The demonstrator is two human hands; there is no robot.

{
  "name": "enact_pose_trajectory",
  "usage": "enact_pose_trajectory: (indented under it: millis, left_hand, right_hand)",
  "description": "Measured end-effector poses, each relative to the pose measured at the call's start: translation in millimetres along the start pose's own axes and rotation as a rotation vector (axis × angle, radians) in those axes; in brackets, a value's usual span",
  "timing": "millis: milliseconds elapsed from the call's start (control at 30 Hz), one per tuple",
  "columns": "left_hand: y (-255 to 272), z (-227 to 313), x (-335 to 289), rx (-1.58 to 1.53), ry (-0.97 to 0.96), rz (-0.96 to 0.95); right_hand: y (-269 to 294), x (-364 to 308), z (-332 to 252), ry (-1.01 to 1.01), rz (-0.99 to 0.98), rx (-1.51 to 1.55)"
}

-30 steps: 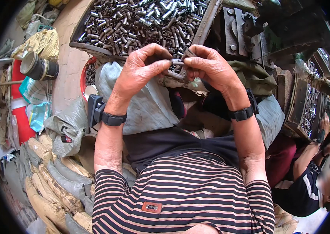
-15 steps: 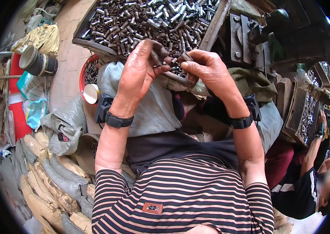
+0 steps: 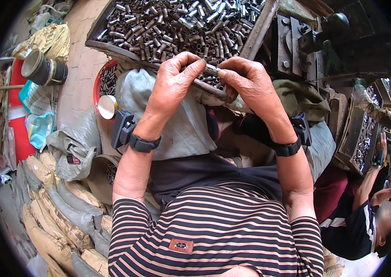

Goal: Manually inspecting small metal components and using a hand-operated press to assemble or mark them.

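Both my hands meet over the near edge of a wooden tray (image 3: pixel 256 34) heaped with short metal tubes (image 3: pixel 172 28), some dull brown and some shiny. Between the fingertips a short metal tube (image 3: pixel 211 69) lies roughly crosswise. My left hand (image 3: pixel 175 84) pinches its left end with thumb and forefinger. At the other end, my right hand (image 3: pixel 250 82) grips it the same way. My fingers partly cover the piece, so its full shape is hidden. A grey cloth (image 3: pixel 170 124) hangs over my lap just below the hands.
Left of the tray, a red basin (image 3: pixel 97 87) holds more metal parts and a pale cup (image 3: pixel 108 106). Filled sacks (image 3: pixel 57 217) line the lower left. Dark machinery (image 3: pixel 292 46) stands close on the right. Beyond it, another person (image 3: pixel 354 221) works beside a second parts tray (image 3: pixel 361 134).
My left hand has closed from a loose, blurred pose and moved right, its fingertips now meeting the tube. My right hand stays nearly in place.
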State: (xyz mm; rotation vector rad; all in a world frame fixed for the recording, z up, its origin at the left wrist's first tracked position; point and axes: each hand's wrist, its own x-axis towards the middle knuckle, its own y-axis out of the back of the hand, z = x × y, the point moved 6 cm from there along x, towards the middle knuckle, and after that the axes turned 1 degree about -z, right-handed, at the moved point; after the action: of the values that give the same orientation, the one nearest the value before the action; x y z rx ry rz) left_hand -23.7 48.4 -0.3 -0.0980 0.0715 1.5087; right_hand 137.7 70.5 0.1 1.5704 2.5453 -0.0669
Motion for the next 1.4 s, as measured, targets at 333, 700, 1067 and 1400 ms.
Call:
enact_pose_trajectory:
  millis: [333, 700, 1067, 1400]
  left_hand:
    - [72.5, 13.8, -2.1, 0.156, 0.008, 0.212]
    - [40.6, 26.2, 16.0, 1.043, -0.300, 0.021]
    - [62.5, 26.4, 17.9, 0.944, -0.246, 0.131]
    - [77.9, 5.4, 9.3, -0.257, 0.019, 0.097]
  right_hand:
    - [30.7, 8.1, -14.5, 0.471, 0.302, -0.692]
    - [40.0, 15.2, -11.8, 0.318, 0.329, -0.352]
    - [55.8, 28.5, -27.7, 0.308, 0.171, -0.533]
    - [43.4, 21.9, -23.2, 0.463, 0.350, -0.746]
